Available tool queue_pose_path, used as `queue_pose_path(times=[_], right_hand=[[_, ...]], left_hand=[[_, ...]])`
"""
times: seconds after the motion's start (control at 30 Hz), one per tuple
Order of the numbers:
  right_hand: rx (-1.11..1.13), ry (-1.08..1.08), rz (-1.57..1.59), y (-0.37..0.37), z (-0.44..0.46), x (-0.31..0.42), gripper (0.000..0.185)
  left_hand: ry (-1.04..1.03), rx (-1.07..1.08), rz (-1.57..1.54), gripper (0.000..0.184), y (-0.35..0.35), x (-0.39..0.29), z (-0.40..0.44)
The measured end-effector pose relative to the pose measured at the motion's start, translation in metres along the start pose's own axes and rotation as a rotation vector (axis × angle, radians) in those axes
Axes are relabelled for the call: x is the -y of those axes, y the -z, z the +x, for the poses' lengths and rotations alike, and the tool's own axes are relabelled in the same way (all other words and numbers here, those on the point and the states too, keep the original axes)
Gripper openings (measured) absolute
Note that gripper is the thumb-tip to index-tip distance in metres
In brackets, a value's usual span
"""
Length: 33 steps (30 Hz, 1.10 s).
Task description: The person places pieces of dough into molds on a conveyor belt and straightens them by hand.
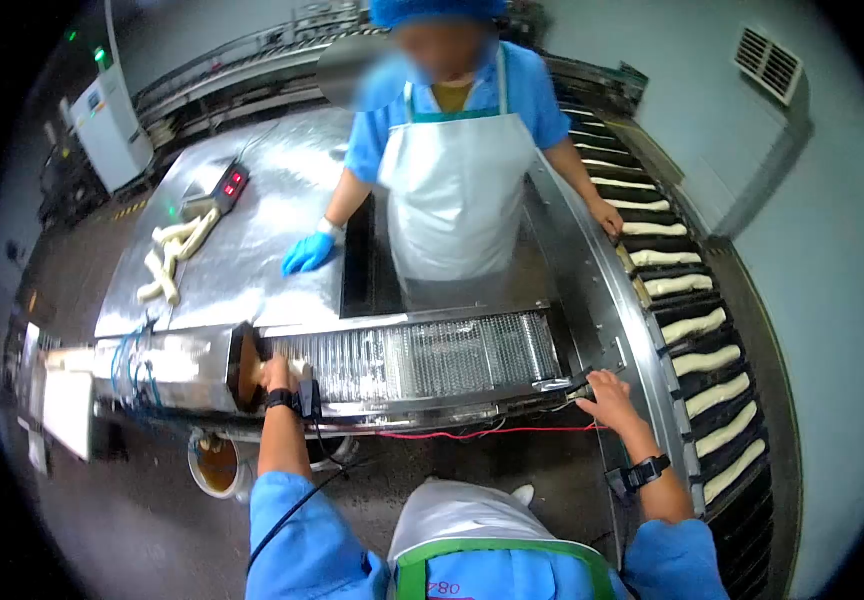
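Note:
At the outlet of the metal machine (192,368), my left hand (278,376) reaches over the left end of the metal-slatted conveyor (422,358). Its fingers are drawn together, and a pale dough-like piece (299,367) shows right beside them; whether they grip it is hard to make out. My right hand (608,400) hovers near the conveyor's right end, fingers apart and holding nothing. It is close to the metal rail of the long line on the right. I wear a dark band on each wrist.
A co-worker (459,190) stands opposite, one blue-gloved hand (308,254) on the steel table (282,180), the other by the dough line. Dough strips (704,359) lie in dark trays along the right. Dough pieces (174,256) lie by a scale (218,190). A bucket (217,466) stands below.

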State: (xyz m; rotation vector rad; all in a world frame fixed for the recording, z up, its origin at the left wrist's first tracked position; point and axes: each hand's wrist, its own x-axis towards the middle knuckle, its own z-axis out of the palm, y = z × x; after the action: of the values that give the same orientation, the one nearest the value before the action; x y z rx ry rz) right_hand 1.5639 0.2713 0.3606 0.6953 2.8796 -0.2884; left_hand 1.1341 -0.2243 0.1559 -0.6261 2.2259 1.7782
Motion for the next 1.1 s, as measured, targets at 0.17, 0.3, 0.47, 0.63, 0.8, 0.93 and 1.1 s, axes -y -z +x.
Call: queue_pose_path(times=[0.17,0.3,0.47,0.63,0.8,0.93,1.1], right_hand=[[0.052,-0.138,0.061,-0.009,-0.022,-0.009,0.057],[0.01,-0.125,0.068,-0.036,-0.045,-0.018,0.051],[0.082,-0.227,0.176,-0.044,-0.078,-0.026,0.052],[-0.076,-0.252,0.198,-0.062,-0.101,-0.045,0.045],[-0.075,-0.33,0.322,-0.057,-0.132,-0.075,0.048],[-0.207,-0.319,0.543,-0.048,-0.176,-0.102,0.048],[-0.429,-0.411,0.514,-0.038,-0.262,-0.139,0.047]], left_hand=[[0.504,-0.726,0.095,0.038,-0.038,-0.054,-0.054],[0.13,-0.29,0.822,0.031,-0.024,-0.091,-0.117],[-0.503,0.05,0.828,0.024,0.019,-0.059,-0.107],[-0.525,0.44,0.207,0.035,0.047,-0.079,-0.149],[-0.402,0.515,-0.016,0.042,-0.06,-0.154,-0.294],[-0.319,0.792,-0.16,0.047,-0.151,-0.191,-0.388],[0.083,1.51,-0.324,0.04,-0.283,-0.211,-0.53]])
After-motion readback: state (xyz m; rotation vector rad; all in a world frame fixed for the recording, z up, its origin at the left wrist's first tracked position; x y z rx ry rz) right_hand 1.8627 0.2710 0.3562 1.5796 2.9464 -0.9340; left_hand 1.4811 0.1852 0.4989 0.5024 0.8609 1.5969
